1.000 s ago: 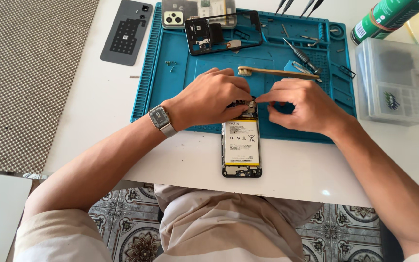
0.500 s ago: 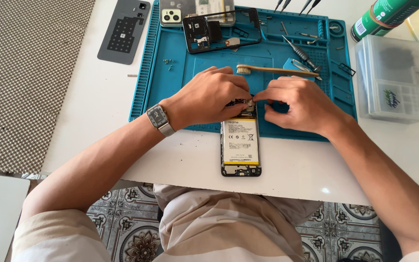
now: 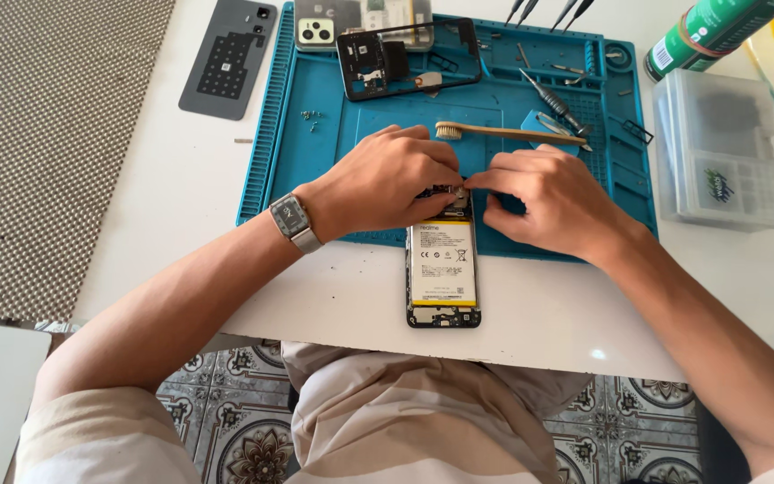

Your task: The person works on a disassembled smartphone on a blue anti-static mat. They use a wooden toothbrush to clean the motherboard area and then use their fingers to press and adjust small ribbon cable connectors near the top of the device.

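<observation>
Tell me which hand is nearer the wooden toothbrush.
Right. The right hand lies just below the toothbrush handle; the left hand sits below its bristle end, slightly farther.

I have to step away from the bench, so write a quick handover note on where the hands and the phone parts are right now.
Left hand and right hand: fingertips together on the top end of the opened phone, which lies half on the blue mat, battery exposed.
Done: back cover off, on the table; black frame off, on the mat.
Nearby: toothbrush, screwdriver, clear parts box.
Left: the top board area is under the fingers; its state is hidden.
</observation>
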